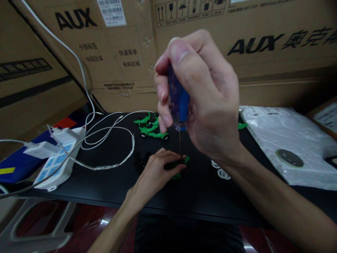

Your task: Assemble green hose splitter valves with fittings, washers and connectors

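Note:
My right hand (pixel 207 84) is wrapped round the clear and blue handle of a screwdriver (pixel 179 102), held upright. Its thin shaft runs down to a small green plastic part (pixel 186 160) on the black table. With thumb and fingers, my left hand (pixel 162 163) pinches this green part close to the screwdriver's tip; most of the part is hidden. Left of that hand lies a cluster of small black pieces (pixel 142 161). Behind it sit several green toy-like pieces with wheels (pixel 152 130). Several white rings (pixel 223 173) lie beneath my right forearm.
Large cardboard boxes (pixel 126 45) stand along the back. On the left are a white power strip (pixel 56 161) with plugged-in chargers and looping white cables (pixel 113 166). A silvery plastic package (pixel 271 140) lies at the right. The black table's front edge (pixel 105 203) is near me.

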`<state>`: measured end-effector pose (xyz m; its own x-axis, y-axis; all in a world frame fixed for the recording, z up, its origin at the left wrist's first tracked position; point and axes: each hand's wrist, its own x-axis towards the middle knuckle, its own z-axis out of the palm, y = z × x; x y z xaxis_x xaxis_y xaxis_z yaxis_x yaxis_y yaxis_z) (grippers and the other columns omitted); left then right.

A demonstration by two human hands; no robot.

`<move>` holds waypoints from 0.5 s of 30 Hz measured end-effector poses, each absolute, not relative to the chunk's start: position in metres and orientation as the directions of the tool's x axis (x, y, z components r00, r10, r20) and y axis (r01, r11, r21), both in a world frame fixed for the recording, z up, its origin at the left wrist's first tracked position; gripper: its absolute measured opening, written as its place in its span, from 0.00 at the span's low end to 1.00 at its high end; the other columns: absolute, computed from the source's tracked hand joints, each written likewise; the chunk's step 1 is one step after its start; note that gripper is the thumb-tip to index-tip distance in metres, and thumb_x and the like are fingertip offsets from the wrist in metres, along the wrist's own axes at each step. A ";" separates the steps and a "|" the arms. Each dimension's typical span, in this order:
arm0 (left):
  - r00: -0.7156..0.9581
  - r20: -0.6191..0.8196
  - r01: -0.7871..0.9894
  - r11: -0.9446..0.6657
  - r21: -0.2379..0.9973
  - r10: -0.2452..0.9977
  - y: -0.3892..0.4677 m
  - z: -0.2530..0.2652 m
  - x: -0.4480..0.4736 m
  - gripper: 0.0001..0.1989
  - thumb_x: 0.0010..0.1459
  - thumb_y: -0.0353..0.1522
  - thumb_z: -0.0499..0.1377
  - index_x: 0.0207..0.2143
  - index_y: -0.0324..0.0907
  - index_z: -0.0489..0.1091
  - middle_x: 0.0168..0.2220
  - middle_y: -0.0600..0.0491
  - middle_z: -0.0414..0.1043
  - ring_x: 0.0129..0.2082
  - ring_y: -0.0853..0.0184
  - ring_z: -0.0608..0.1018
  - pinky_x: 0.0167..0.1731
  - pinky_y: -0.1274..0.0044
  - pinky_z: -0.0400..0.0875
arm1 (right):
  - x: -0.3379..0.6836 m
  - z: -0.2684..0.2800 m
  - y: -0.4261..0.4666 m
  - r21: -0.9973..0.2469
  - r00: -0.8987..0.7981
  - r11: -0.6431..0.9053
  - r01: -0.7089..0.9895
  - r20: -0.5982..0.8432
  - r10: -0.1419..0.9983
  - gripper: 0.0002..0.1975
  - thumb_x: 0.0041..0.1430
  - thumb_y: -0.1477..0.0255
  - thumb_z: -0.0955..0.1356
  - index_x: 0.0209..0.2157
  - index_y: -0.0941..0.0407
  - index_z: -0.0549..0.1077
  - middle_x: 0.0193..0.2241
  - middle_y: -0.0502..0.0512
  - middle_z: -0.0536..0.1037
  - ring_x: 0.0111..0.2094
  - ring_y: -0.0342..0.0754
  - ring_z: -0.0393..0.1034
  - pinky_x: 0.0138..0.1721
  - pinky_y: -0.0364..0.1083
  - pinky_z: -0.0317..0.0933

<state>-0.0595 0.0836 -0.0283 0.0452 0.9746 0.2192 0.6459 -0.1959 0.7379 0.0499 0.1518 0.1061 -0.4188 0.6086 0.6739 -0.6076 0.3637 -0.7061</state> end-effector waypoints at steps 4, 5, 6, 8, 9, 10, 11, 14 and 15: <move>0.039 0.185 0.640 -0.167 0.750 0.982 0.084 -0.028 -0.058 0.08 0.62 0.31 0.67 0.44 0.46 0.81 0.47 0.53 0.82 0.46 0.60 0.79 0.48 0.67 0.75 | 0.048 0.106 0.149 -0.687 -0.297 0.414 -0.597 0.668 0.682 0.17 0.69 0.57 0.66 0.32 0.51 0.59 0.25 0.41 0.61 0.17 0.37 0.59 0.17 0.43 0.56; 0.039 0.181 0.641 -0.163 0.750 0.983 0.084 -0.028 -0.058 0.08 0.62 0.32 0.67 0.44 0.46 0.81 0.47 0.53 0.82 0.46 0.60 0.79 0.48 0.67 0.75 | 0.048 0.106 0.149 -0.690 -0.298 0.418 -0.591 0.668 0.682 0.16 0.69 0.62 0.68 0.32 0.51 0.59 0.24 0.40 0.61 0.17 0.37 0.59 0.17 0.42 0.56; 0.040 0.182 0.642 -0.165 0.749 0.982 0.083 -0.028 -0.058 0.08 0.62 0.32 0.67 0.44 0.46 0.81 0.47 0.53 0.82 0.46 0.60 0.79 0.49 0.67 0.74 | 0.048 0.107 0.149 -0.698 -0.308 0.413 -0.585 0.663 0.683 0.14 0.68 0.67 0.69 0.32 0.51 0.59 0.24 0.40 0.61 0.17 0.36 0.57 0.17 0.41 0.54; 0.041 0.194 0.639 -0.175 0.749 0.980 0.083 -0.029 -0.058 0.08 0.62 0.31 0.67 0.44 0.45 0.81 0.46 0.52 0.82 0.45 0.61 0.79 0.49 0.67 0.74 | 0.049 0.109 0.152 -0.729 -0.354 0.356 -0.584 0.624 0.697 0.12 0.69 0.74 0.66 0.32 0.52 0.59 0.22 0.40 0.60 0.16 0.37 0.53 0.16 0.40 0.49; 0.041 0.203 0.635 -0.183 0.750 0.978 0.083 -0.029 -0.058 0.08 0.61 0.31 0.67 0.44 0.45 0.81 0.45 0.52 0.82 0.45 0.61 0.79 0.48 0.68 0.74 | 0.050 0.110 0.154 -0.754 -0.394 0.307 -0.581 0.591 0.704 0.11 0.70 0.75 0.62 0.31 0.52 0.60 0.21 0.41 0.60 0.15 0.37 0.51 0.16 0.41 0.46; 0.039 0.213 0.632 -0.190 0.752 0.976 0.083 -0.030 -0.058 0.08 0.61 0.30 0.67 0.44 0.45 0.81 0.44 0.52 0.82 0.44 0.62 0.79 0.47 0.68 0.74 | 0.050 0.110 0.155 -0.775 -0.438 0.256 -0.578 0.559 0.704 0.12 0.71 0.75 0.58 0.30 0.53 0.61 0.20 0.42 0.60 0.15 0.38 0.50 0.16 0.41 0.45; 0.036 0.221 0.630 -0.193 0.752 0.975 0.083 -0.031 -0.058 0.08 0.60 0.30 0.68 0.43 0.45 0.81 0.43 0.53 0.82 0.43 0.62 0.78 0.46 0.69 0.75 | 0.050 0.109 0.157 -0.790 -0.475 0.216 -0.574 0.536 0.698 0.15 0.72 0.74 0.55 0.30 0.53 0.63 0.20 0.44 0.60 0.16 0.39 0.50 0.16 0.42 0.45; 0.029 0.229 0.629 -0.196 0.752 0.973 0.083 -0.033 -0.059 0.08 0.60 0.30 0.68 0.42 0.44 0.81 0.41 0.52 0.82 0.42 0.62 0.78 0.44 0.70 0.75 | 0.049 0.104 0.158 -0.762 -0.432 0.238 -0.602 0.562 0.705 0.13 0.71 0.74 0.58 0.32 0.55 0.68 0.25 0.48 0.65 0.21 0.41 0.59 0.21 0.44 0.56; 0.030 0.234 0.627 -0.201 0.753 0.972 0.084 -0.034 -0.059 0.08 0.60 0.30 0.68 0.42 0.44 0.81 0.41 0.52 0.82 0.43 0.62 0.78 0.45 0.69 0.75 | 0.048 0.102 0.158 -0.736 -0.382 0.270 -0.620 0.585 0.716 0.07 0.70 0.74 0.62 0.34 0.54 0.67 0.28 0.47 0.67 0.23 0.42 0.62 0.24 0.45 0.61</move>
